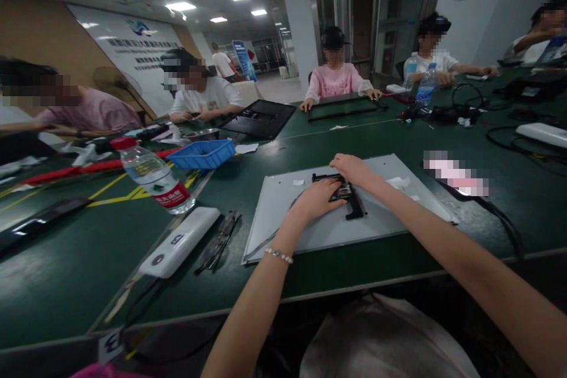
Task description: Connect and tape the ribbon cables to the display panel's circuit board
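A light grey flat panel (283, 189) lies on the green table in front of me. On it rests a black plastic bracket (355, 208) with a small circuit board (343, 190) in its middle. My left hand (316, 198) holds the bracket from the left, thumb and fingers on either side of the board. From the right, my right hand (352, 168) reaches over the bracket's far end, its fingers bent together and closed on it. Those fingertips are partly hidden. A thin grey cable (270, 237) runs along the panel's left side. White scraps (398, 183) lie on its right.
Left of the panel are eyeglasses (219, 242), a white power bank (181, 242), a water bottle (155, 177) and a blue tray (204, 153). A phone (454, 176) with a cable (500, 218) lies right. Several people sit around the table; one (336, 80) handles a black frame (345, 112).
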Demonstrator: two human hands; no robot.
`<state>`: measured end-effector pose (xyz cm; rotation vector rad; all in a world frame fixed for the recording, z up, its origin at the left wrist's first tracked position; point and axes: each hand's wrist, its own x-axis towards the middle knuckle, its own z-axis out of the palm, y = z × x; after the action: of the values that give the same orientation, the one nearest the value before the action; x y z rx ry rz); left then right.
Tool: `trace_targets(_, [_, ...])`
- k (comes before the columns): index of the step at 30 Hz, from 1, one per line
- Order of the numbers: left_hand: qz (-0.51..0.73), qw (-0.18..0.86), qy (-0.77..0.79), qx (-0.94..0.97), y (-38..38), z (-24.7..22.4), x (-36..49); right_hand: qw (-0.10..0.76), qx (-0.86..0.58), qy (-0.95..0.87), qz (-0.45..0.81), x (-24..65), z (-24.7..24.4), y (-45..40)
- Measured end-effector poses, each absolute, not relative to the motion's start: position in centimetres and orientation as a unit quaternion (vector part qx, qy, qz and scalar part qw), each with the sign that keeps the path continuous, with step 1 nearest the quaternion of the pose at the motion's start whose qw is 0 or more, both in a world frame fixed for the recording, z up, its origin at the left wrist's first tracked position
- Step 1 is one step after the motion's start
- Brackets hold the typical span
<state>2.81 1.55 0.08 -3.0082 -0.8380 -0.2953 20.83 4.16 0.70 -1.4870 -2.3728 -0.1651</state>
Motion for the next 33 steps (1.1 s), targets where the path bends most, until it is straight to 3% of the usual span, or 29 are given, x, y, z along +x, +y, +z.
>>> trace_targets(15, [-0.080,-0.003,-0.275,-0.958,1.5,0.3,2.8,0.259,-0.469,-0.841,0.072,21.6,-2.5,6.6])
trace_targets(26, [-0.080,-0.003,-0.275,-0.958,1.4,0.6,2.9,0.255,-0.477,-0.839,0.062,21.7,-1.9,6.1])
trace_targets(33, [-0.081,-0.003,-0.280,-0.957,1.4,0.6,2.8,0.303,-0.465,-0.827,0.091,22.4,-2.5,6.5])
